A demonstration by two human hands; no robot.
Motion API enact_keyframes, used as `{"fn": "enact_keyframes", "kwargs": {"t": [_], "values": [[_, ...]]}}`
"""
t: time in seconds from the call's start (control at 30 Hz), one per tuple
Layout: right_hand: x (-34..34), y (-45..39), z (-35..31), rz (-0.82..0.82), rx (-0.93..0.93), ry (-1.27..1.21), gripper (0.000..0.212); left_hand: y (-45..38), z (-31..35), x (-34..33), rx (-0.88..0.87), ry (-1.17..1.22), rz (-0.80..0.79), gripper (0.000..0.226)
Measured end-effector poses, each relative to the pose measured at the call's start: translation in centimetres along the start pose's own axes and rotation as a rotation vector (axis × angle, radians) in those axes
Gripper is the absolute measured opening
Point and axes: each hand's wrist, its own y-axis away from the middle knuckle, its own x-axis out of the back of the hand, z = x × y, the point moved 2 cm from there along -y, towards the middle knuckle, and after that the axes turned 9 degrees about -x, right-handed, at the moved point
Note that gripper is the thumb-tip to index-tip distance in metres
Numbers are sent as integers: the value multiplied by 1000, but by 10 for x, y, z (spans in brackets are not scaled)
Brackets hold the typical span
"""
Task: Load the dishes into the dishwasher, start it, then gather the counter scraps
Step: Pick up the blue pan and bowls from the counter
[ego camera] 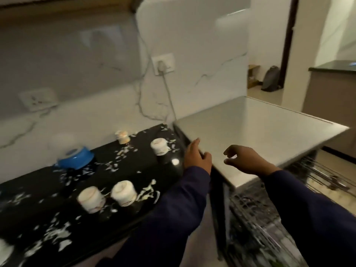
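Note:
The dishwasher (260,132) stands right of the black counter (38,191), its wire rack (256,218) pulled out below its white top. My left hand (196,157) hovers at the dishwasher's left front corner, fingers apart and empty. My right hand (244,160) hangs over the white top, fingers loosely curled, holding nothing. On the counter lie two white cups on their sides (92,197) (124,191), another cup (159,149) further back, a small one (122,136) near the wall, and an overturned blue bowl (76,158). Pale vegetable scraps (57,234) are strewn over the counter.
A white cable (169,97) runs from a wall socket (163,63) down behind the dishwasher. A second socket (37,99) is on the left wall. A doorway opens at the right with a dark bag (271,79) on the floor and another counter (331,89) beyond.

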Motion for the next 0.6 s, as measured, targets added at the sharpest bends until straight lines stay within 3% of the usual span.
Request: {"fn": "enact_keyframes", "kwargs": {"t": [0.27, 0.6], "values": [[-84, -19, -173, -80, 232, -24, 33, -14, -93, 158, 107, -105, 164, 53], [-151, -33, -271, -285, 379, 38, 39, -7, -175, 264, 340, -153, 337, 54]]}}
